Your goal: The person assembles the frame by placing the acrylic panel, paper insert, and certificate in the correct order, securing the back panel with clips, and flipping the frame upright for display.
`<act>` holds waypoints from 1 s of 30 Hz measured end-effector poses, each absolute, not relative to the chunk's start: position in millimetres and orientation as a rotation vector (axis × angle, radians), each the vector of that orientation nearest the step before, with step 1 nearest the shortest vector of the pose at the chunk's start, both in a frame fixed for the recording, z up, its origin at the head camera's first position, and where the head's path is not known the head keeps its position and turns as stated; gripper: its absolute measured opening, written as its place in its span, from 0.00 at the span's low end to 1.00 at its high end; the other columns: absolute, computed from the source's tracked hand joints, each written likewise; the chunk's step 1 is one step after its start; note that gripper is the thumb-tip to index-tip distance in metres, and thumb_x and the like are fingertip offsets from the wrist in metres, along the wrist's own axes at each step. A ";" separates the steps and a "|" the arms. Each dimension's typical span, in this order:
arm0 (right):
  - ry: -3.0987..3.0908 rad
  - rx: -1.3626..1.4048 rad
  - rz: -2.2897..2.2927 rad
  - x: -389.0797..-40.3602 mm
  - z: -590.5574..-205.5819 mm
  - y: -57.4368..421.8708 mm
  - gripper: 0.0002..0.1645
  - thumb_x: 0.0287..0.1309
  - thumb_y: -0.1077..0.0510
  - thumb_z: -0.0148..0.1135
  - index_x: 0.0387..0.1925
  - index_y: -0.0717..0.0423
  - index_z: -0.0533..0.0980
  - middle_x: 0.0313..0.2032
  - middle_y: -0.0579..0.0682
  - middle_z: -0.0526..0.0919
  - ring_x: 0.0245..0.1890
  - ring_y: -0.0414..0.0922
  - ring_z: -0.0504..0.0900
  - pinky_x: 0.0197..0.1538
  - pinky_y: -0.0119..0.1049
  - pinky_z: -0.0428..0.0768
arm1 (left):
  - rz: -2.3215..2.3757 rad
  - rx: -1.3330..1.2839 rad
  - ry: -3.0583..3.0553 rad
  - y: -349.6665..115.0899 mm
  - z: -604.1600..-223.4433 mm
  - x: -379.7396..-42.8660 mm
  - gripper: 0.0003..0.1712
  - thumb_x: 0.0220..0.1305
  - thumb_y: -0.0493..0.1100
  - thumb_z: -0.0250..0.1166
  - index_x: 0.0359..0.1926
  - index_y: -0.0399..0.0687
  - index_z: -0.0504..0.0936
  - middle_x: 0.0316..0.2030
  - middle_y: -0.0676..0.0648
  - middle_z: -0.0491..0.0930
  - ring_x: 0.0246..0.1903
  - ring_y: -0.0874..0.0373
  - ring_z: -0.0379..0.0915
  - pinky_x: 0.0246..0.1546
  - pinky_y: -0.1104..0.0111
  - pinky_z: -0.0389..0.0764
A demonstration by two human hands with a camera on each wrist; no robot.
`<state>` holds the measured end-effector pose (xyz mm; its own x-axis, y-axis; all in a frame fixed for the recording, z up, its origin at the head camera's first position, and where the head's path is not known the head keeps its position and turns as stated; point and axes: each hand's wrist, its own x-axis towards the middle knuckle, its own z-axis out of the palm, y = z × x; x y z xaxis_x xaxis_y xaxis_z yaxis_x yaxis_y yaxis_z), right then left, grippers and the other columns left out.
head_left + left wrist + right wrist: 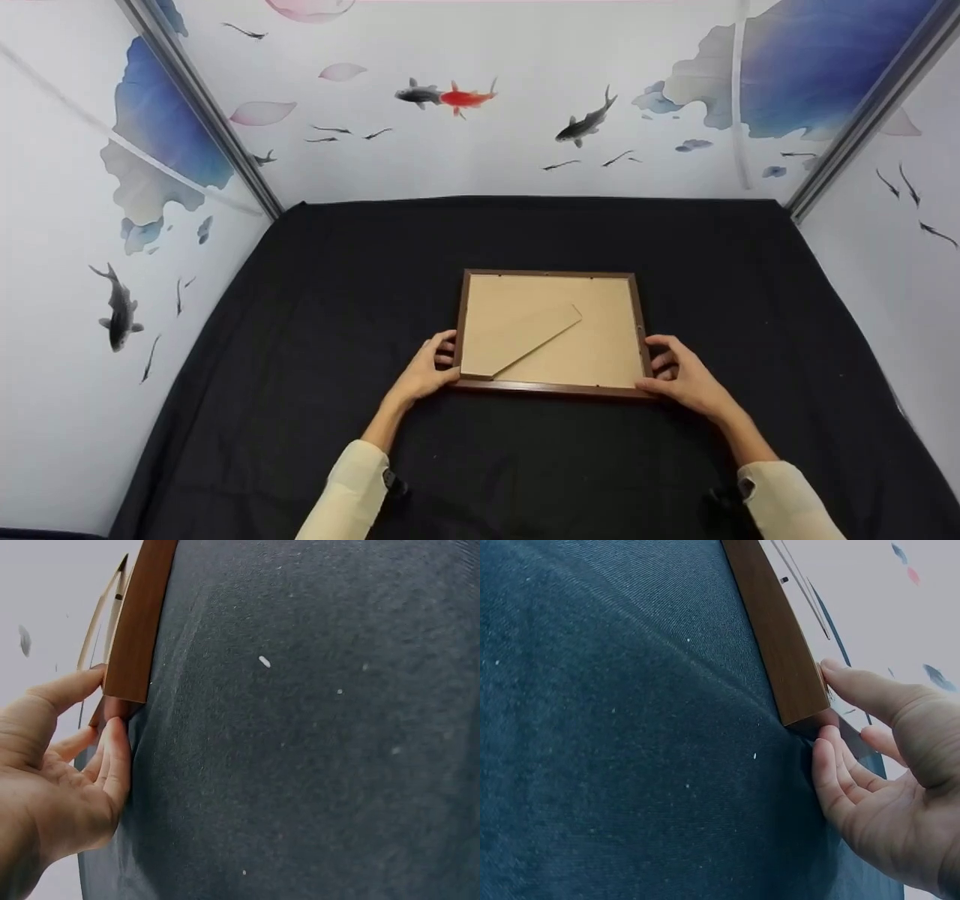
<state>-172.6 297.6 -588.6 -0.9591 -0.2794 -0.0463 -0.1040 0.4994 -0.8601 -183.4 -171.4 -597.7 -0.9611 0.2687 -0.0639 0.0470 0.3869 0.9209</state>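
Observation:
A picture frame [611, 330] with a brown wooden rim lies back side up on the black cloth, its tan backing board facing me. The slanted easel stand [525, 337] lies flat against that board. At the near left corner my left hand [422, 373] grips the rim, thumb on top and fingers at the side. My right hand [691, 381] grips the near right corner in the same way. Both wrist views show the wooden edge of the rim [139, 630] between thumb and fingers, close to the cloth. The front of the picture frame is hidden.
Black cloth [300, 420] covers the table. White panels [480, 157] printed with fish, petals and blue leaves stand at the back and both sides, with metal posts [217, 127] at the corners. Small white specks [264, 661] dot the cloth.

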 end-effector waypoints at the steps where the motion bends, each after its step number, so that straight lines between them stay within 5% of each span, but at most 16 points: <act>1: 2.575 -0.336 -1.445 -173.0 -588.4 297.2 0.44 0.55 0.59 0.78 0.68 0.63 0.64 0.44 0.62 0.75 0.36 0.51 0.78 0.36 0.36 0.78 | 1.611 0.272 2.428 -171.7 -596.9 -183.8 0.37 0.65 0.31 0.68 0.72 0.34 0.64 0.57 0.34 0.69 0.54 0.38 0.73 0.50 0.51 0.78; 6: 2.721 -0.389 -1.455 -175.5 -589.0 290.5 0.41 0.52 0.60 0.80 0.65 0.63 0.69 0.46 0.61 0.75 0.39 0.52 0.77 0.40 0.34 0.77 | 1.643 0.178 2.344 -170.7 -594.9 -187.0 0.31 0.76 0.43 0.60 0.73 0.34 0.64 0.58 0.34 0.70 0.54 0.42 0.73 0.45 0.54 0.80; 9: 2.808 -0.477 -1.505 -178.0 -590.9 281.7 0.40 0.49 0.63 0.81 0.62 0.63 0.73 0.46 0.60 0.75 0.40 0.52 0.76 0.41 0.33 0.75 | 1.657 0.148 2.338 -168.9 -595.2 -187.8 0.36 0.72 0.46 0.65 0.72 0.34 0.64 0.58 0.34 0.71 0.52 0.43 0.74 0.43 0.55 0.80; 14: 2.829 -0.692 -1.535 -183.1 -592.7 266.2 0.36 0.47 0.63 0.83 0.59 0.62 0.78 0.44 0.58 0.77 0.39 0.51 0.77 0.41 0.35 0.75 | 1.632 0.169 2.435 -166.6 -595.4 -187.1 0.40 0.60 0.39 0.75 0.69 0.34 0.67 0.55 0.35 0.73 0.50 0.42 0.75 0.47 0.53 0.78; 24: 2.716 -0.748 -1.352 -187.3 -593.7 249.2 0.36 0.48 0.54 0.83 0.59 0.58 0.79 0.43 0.50 0.79 0.42 0.47 0.77 0.46 0.43 0.76 | 1.620 0.175 2.453 -165.2 -596.1 -187.3 0.38 0.58 0.33 0.75 0.67 0.33 0.67 0.53 0.34 0.74 0.48 0.41 0.76 0.47 0.53 0.78; 30: 2.752 -0.776 -1.232 -191.0 -594.2 247.9 0.36 0.48 0.50 0.82 0.59 0.55 0.80 0.44 0.46 0.79 0.43 0.46 0.76 0.51 0.54 0.62 | 1.591 0.164 2.459 -164.8 -594.3 -188.2 0.39 0.60 0.33 0.74 0.68 0.35 0.66 0.54 0.35 0.72 0.49 0.43 0.74 0.48 0.53 0.78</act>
